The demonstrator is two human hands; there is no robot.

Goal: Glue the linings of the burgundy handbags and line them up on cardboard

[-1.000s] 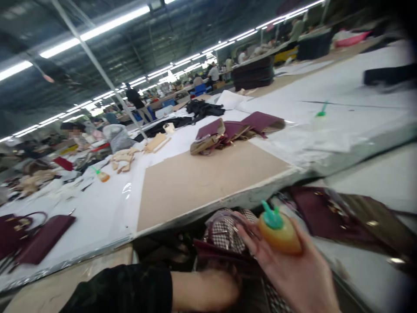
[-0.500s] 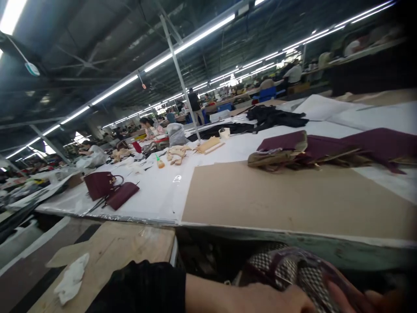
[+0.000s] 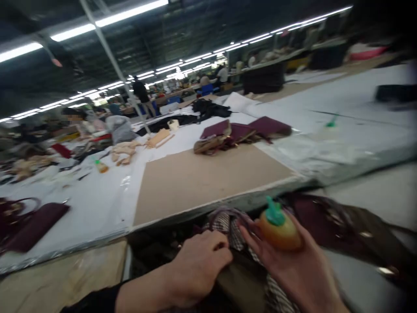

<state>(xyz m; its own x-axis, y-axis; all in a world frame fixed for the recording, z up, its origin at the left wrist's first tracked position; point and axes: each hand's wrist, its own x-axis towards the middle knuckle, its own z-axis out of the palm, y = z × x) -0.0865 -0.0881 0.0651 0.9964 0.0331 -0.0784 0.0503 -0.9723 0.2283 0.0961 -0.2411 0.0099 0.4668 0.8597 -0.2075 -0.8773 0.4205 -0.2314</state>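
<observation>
My left hand is closed, its fingers curled on the edge of a checked bag piece with purple trim and a brown lining. In my right hand lies a squeeze bottle with a green nozzle and amber contents. The right fingers also reach toward the checked piece; whether they grip it I cannot tell. Both hands are low in front of me, below the table's near edge. Beside the right hand is a dark purple and brown bag part with metal fittings, blurred.
A brown board lies on the white table, with purple bag pieces behind it. Purple bags sit at the left. Another green-tipped bottle lies near tan scraps. A metal pole rises from the table. People work farther back.
My view has turned to the right. The amber bottle in my right hand and more of the checked piece have come into sight. My left hand shows more fully, closed on the piece.
</observation>
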